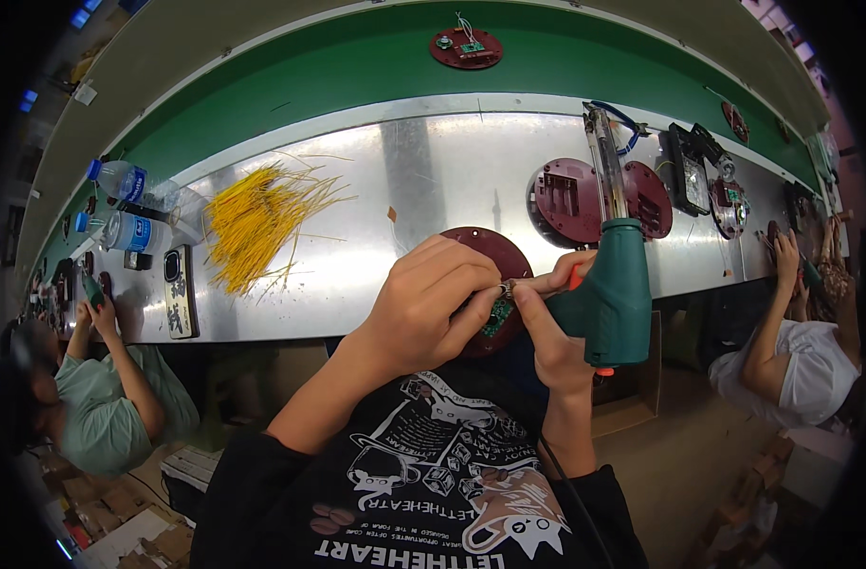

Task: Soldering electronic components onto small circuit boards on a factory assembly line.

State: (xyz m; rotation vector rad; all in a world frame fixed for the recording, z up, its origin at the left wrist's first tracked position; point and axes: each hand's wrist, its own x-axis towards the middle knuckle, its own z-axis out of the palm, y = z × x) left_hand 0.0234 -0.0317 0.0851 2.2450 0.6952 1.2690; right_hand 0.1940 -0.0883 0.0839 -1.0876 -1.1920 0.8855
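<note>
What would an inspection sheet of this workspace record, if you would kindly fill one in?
Surface: long, shiny silver metal bench.
Job's things: round maroon plastic disc with green circuit board; green pistol-shaped soldering tool.
Clutter: loose pile of thin yellow wires, two clear plastic bottles, pale, black-edged rectangular phone.
Hands: left bare hand pinches a small shiny part, too small to identify; right bare hand holds the tool, thumb beside that part.
Cables: thin black cable beside the right forearm.
Surroundings: flat green strip beyond the bench; people at both sides.

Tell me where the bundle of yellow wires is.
In the head view, the yellow wires lie left of centre on the metal bench, just right of the phone.
</note>
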